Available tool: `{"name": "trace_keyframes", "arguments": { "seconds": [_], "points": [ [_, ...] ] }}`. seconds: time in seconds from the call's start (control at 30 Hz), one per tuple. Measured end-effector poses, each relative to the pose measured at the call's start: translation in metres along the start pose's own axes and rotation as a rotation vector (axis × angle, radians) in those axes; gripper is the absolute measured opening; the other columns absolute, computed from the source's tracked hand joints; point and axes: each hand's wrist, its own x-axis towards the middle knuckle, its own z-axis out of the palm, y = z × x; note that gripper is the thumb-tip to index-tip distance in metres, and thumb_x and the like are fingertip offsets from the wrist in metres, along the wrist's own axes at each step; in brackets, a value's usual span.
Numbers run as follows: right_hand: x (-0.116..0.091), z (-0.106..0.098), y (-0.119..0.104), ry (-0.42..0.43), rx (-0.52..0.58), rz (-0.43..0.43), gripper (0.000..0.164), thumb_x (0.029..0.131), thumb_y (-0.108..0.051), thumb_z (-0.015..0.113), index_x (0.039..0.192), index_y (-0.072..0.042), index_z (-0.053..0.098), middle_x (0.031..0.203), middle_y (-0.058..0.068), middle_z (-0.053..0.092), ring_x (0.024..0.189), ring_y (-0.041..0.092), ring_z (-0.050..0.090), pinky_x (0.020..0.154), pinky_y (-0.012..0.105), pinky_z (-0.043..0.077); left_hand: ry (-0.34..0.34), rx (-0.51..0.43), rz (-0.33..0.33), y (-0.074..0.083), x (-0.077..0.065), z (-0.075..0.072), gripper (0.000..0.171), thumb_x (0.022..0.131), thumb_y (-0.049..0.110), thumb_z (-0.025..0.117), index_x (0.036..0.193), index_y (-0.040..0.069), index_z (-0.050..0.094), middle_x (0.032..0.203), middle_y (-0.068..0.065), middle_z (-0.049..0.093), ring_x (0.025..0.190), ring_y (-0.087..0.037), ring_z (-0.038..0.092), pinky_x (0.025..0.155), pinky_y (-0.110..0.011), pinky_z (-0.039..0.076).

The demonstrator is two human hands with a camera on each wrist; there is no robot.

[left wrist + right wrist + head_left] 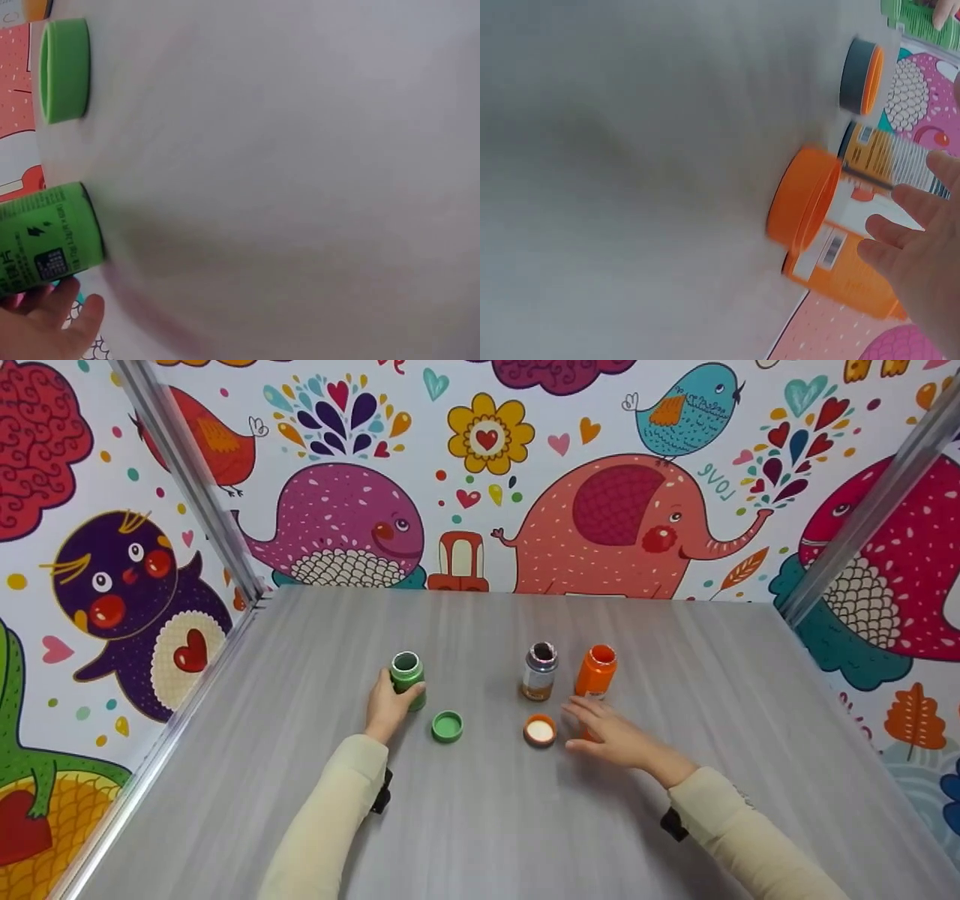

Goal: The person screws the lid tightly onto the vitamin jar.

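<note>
In the head view my left hand [386, 706] grips an open green bottle [406, 679] standing on the table, thumb across its near side. The left wrist view shows the green bottle's printed label and, beside it, the loose green cap [67, 71]. My right hand [615, 735] is spread above an orange cap [802, 199], partly hidden beneath it in the head view. Just beyond those fingers is an uncapped orange bottle [597, 669]. To its left stands a dark bottle [539, 673], also uncapped, with a dark cap with an orange inside [539, 730] lying in front.
The grey tabletop [480, 825] carries all the bottles and caps. Walls printed with cartoon animals [600, 532] rise at the back and sides, with metal posts [195, 480] at the corners.
</note>
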Motion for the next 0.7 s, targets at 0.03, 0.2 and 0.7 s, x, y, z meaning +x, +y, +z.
{"name": "trace_keyframes", "arguments": {
  "seconds": [0.03,0.2,0.7],
  "points": [
    [0.003,0.002,-0.003,-0.009,0.002,0.005,0.063,0.086,-0.036,0.061,0.136,-0.003,0.040,0.141,0.020,0.036,0.130,0.040,0.031,0.103,0.056,0.025,-0.005,0.001,-0.005,0.000,0.000,0.000,0.061,0.086,0.022,0.064,0.131,-0.006,0.035,0.126,-0.025,0.048,0.119,-0.035,0.045,0.101,-0.045,0.034],
    [0.025,0.013,-0.020,0.001,0.015,-0.016,0.060,0.086,-0.031,0.062,0.135,-0.001,0.041,0.136,0.021,0.041,0.125,0.038,0.037,0.102,0.053,0.031,-0.012,0.000,-0.017,-0.001,0.000,0.000,0.062,0.086,0.024,0.064,0.132,-0.003,0.034,0.128,-0.023,0.047,0.121,-0.034,0.044,0.102,-0.045,0.033],
    [0.087,0.048,-0.079,-0.008,0.107,-0.067,0.055,0.085,-0.017,0.065,0.132,0.001,0.043,0.127,0.020,0.047,0.119,0.034,0.044,0.099,0.047,0.036,-0.010,0.035,0.016,-0.002,0.002,0.003,0.060,0.088,0.023,0.061,0.131,-0.006,0.031,0.126,-0.026,0.047,0.119,-0.036,0.044,0.102,-0.045,0.032]
  ]
}}
